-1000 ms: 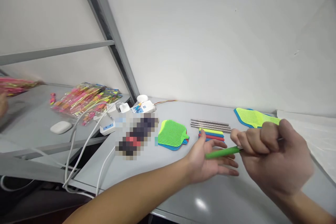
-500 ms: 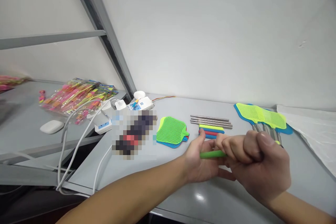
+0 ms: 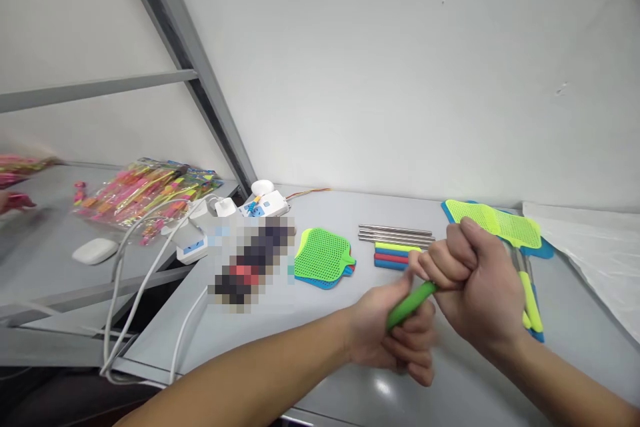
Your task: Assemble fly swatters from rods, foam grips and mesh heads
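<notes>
**Green tube gripped in both hands above the surface**

Green tube (image 3: 411,305) held clear over the near part of the surface (image 3: 320,353), slanting up from left hand to right. Left hand (image 3: 387,333): fingers curled around the lower end, slightly blurred. Right hand (image 3: 473,283): fingers clamped in a fist about the upper end; what the fist hides, cannot tell.

Behind the hands, toward the surface's far edge: metal rods (image 3: 395,235) lying parallel. Just nearer, a row of coloured tubes (image 3: 391,259), yellow, blue and red, partly covered by the right fingers. To their left, a stack of perforated swatter heads (image 3: 324,255), bright green uppermost, blue showing beneath.

Right of the fist, swatters with handles (image 3: 517,230), yellow-green over blue, heads toward the far edge, grips toward the near edge. A white sheet (image 3: 585,257) lies beside them.

Far left corner: power strip (image 3: 267,205). Along the left edge, a pixelated item (image 3: 257,260), identity unreadable.
</notes>
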A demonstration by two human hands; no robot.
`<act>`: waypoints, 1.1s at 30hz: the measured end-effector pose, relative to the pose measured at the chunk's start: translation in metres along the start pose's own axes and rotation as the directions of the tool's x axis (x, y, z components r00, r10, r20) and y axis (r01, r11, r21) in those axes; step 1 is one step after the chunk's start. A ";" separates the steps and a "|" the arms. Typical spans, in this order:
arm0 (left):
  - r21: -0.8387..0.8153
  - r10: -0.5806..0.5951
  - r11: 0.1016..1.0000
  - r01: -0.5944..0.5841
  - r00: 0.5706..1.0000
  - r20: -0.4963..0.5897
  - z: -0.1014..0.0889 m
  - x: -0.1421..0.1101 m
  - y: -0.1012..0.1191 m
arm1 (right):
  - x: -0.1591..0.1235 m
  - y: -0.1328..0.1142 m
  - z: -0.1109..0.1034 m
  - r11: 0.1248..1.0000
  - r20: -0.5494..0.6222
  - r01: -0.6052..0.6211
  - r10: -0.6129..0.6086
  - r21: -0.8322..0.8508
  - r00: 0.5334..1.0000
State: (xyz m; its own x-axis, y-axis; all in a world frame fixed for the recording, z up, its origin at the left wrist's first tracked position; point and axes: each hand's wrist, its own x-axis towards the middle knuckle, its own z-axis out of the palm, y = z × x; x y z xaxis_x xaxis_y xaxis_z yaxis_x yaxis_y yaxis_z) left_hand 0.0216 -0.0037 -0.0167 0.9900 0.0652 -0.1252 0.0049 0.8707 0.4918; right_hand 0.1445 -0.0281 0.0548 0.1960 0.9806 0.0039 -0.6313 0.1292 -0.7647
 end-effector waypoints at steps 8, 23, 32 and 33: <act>0.375 0.222 0.909 -0.181 0.973 -0.068 0.007 -0.001 0.013 | 0.023 -0.014 -0.013 0.923 0.222 -0.314 0.362 -0.223 0.905; 0.304 0.367 0.902 -0.305 0.914 -0.173 0.005 0.010 -0.011 | 0.119 0.064 0.030 -0.047 0.289 0.358 0.498 -0.933 0.818; 0.292 0.321 0.917 -0.272 0.938 -0.135 -0.001 0.013 -0.018 | 0.117 0.076 0.031 -0.089 0.293 0.380 0.484 -0.921 0.824; 0.293 0.323 0.916 -0.274 0.937 -0.136 -0.002 0.013 -0.018 | 0.118 0.074 0.032 -0.068 0.299 0.373 0.474 -0.925 0.829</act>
State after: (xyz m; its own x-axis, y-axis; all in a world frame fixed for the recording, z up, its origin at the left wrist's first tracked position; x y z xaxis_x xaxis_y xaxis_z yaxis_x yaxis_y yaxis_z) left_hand 0.0343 -0.0180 -0.0291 0.9096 0.4086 -0.0754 -0.2252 0.6373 0.7370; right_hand 0.0972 0.1014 0.0191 -0.3608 0.9177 -0.1664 0.8105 0.2202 -0.5427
